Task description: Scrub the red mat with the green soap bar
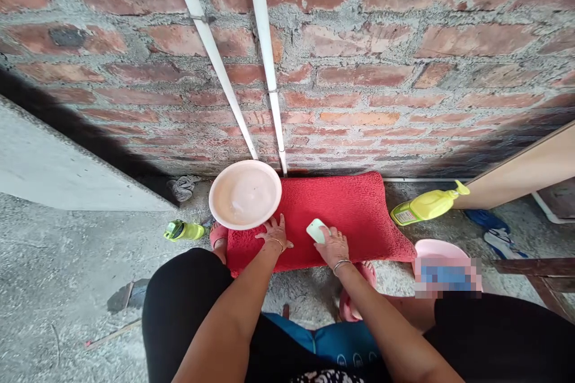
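A red textured mat (332, 209) lies spread out in front of me, its right end curled. My right hand (335, 246) is closed around the near end of a pale green, rounded, hand-sized block (317, 230), held against the mat; whether it is a brush or a piece of soap I cannot tell. My left hand (275, 234) rests on the mat with its fingers spread, holding nothing. Just beyond it, a pale pink basin (218, 215) sits over the mat's left end, with what looks like water inside.
A yellow pump bottle (424, 206) stands right of the mat, and a pink tub (442, 248), partly blurred out, is nearer me. On the left are a green bottle (184, 231) and a grey cloth (182, 188). Two white pipes (265, 30) run down the brick wall (359, 48).
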The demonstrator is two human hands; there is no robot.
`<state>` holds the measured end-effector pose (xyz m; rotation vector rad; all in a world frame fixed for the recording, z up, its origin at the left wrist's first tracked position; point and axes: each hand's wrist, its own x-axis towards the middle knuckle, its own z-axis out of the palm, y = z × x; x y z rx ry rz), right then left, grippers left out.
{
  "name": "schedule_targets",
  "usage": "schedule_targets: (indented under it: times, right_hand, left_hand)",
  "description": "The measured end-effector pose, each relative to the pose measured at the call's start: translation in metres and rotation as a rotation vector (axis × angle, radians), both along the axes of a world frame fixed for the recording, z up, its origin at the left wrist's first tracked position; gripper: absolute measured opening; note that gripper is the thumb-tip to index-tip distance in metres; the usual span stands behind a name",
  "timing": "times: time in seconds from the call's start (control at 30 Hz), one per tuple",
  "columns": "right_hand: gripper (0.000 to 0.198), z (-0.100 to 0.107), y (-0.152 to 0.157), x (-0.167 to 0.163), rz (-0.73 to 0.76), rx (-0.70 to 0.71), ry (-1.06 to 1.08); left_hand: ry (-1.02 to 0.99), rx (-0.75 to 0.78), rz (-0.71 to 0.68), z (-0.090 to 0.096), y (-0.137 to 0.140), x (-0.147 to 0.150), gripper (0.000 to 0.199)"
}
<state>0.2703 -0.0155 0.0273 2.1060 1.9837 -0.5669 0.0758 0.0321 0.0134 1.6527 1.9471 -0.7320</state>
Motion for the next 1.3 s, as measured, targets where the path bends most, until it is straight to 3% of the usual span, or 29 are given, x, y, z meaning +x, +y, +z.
schedule_targets:
  times: [0.07,0.13,0.27,0.33,0.53,0.6,0.67,0.83,0.9,1.07,1.17,1.23,1.3]
  right_hand:
    - [0.060,-0.001,-0.004,-0.008,0.089,-0.016,0.026]
    - [0.059,-0.003,-0.007,-0.001,0.082,-0.016,0.014]
    - [0.059,0.001,-0.013,0.043,-0.201,0.022,-0.092]
    - [0.059,0.005,-0.016,0.053,-0.255,0.048,-0.103]
    - [0.059,0.003,-0.024,0.011,0.023,-0.023,0.015]
    - [0.060,0.000,-0.025,0.012,0.050,-0.032,0.021]
    - [0.060,0.000,-0.025,0.031,-0.024,-0.023,-0.002]
    - [0.059,0.005,-0.028,0.080,-0.372,0.034,-0.084]
    - [0.059,0.007,-0.026,0.072,-0.341,0.059,-0.066]
    - [0.061,0.007,-0.015,0.007,-0.083,0.031,0.067]
    - [0.060,0.003,-0.011,-0.005,0.014,-0.003,0.078]
    - [0.060,0.000,-0.011,0.009,-0.036,-0.014,0.060]
    - [0.060,-0.004,-0.013,0.031,-0.181,0.001,0.023]
  left_hand:
    - [0.002,-0.007,0.000,0.001,0.001,0.000,0.126]
    - [0.008,-0.015,0.000,0.002,0.001,0.001,0.127]
    - [0.015,-0.029,0.005,0.003,0.002,0.002,0.127]
    - [0.006,-0.026,0.010,0.004,0.002,0.002,0.127]
    - [-0.017,-0.038,0.018,0.004,0.002,0.000,0.126]
    - [-0.019,-0.031,0.012,0.005,0.001,-0.001,0.126]
    - [-0.015,-0.029,0.009,0.006,0.001,-0.002,0.126]
    - [-0.025,-0.077,-0.035,0.007,0.002,-0.006,0.139]
    - [-0.013,-0.089,-0.053,0.005,0.002,-0.006,0.145]
    - [0.025,-0.071,-0.051,-0.001,0.001,-0.005,0.145]
    - [0.026,-0.069,-0.046,-0.003,0.002,-0.004,0.145]
    - [0.027,-0.072,-0.040,-0.004,0.003,-0.003,0.146]
    - [0.029,-0.076,-0.034,-0.005,0.003,-0.002,0.147]
